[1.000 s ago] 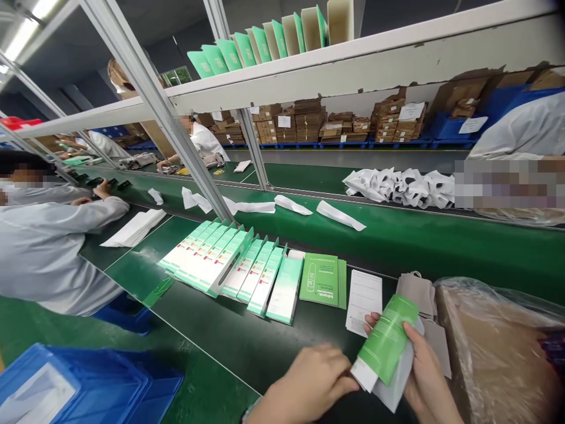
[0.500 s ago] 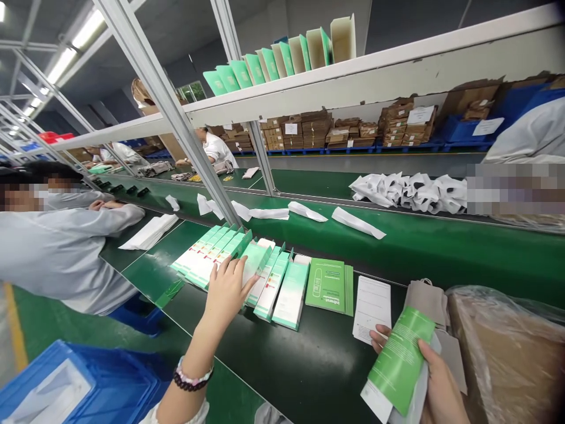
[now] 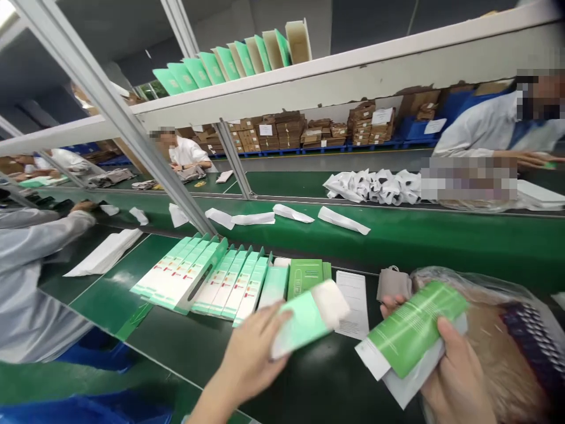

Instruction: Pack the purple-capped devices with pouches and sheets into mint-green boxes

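My left hand [image 3: 253, 347] grips a pale green and white carton [image 3: 302, 324] by its near end, off the table, its white flap end pointing right. In my right hand [image 3: 459, 365] is a green printed booklet [image 3: 419, 327], held together with a white paper and a greyish-white sleeve beneath it. Behind my left hand stand several similar cartons [image 3: 225, 282] in a slanting row. Partly hidden by the held carton lies a stack of green booklets [image 3: 304, 274]. White printed sheets [image 3: 353, 300] lie between the two hands, and a grey pouch [image 3: 392, 282] rests beyond my right hand.
A plastic-wrapped brown bundle [image 3: 498, 353] sits at the right. White paper pieces [image 3: 253, 218] lie along the green belt [image 3: 397, 241]. Overhead runs a shelf [image 3: 353, 73] with green cartons, held by a metal post [image 3: 110, 118]. A co-worker's sleeve [image 3: 35, 253] is at left.
My left hand has drawn a carton out of the row and moved it right and towards me. My right hand still holds the booklet and papers. The view has turned right.
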The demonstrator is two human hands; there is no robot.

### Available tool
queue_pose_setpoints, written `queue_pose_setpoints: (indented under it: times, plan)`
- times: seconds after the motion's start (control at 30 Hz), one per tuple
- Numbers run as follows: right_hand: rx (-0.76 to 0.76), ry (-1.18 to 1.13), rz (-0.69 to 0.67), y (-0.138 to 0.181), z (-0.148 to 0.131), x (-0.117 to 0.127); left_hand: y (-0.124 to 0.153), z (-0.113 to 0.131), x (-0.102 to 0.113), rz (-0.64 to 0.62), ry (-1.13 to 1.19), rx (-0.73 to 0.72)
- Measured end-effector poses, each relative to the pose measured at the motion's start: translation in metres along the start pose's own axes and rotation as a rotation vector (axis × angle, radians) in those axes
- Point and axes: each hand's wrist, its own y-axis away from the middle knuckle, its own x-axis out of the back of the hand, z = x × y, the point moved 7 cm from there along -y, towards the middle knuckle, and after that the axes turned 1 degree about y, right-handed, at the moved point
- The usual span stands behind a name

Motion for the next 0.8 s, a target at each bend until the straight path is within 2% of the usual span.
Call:
queue_pose_setpoints:
  times: [0.07,0.17,0.37,0.53,0.7,0.8]
  plan:
    - [0.023,0.015,-0.015,-0.005,-0.009,-0.008,0.002,0.034,-0.015,-0.034,0.072,-0.107]
    - [-0.011,0.087,-0.056,-0.014,-0.01,-0.014,0.002,0.056,-0.031,-0.026,0.13,-0.123]
    - [0.023,0.115,-0.103,-0.021,-0.008,-0.011,-0.001,0.067,-0.043,-0.001,0.216,-0.11]
    - [0.186,0.193,-0.145,-0.013,-0.007,-0.014,-0.004,0.076,-0.049,0.067,0.276,-0.048]
    - [0.248,0.491,-0.104,-0.011,-0.001,0.002,-0.005,0.081,-0.059,0.103,0.337,0.042]
    - [0.253,0.491,-0.046,-0.008,0.002,0.01,-0.005,0.086,-0.066,0.165,0.333,0.072]
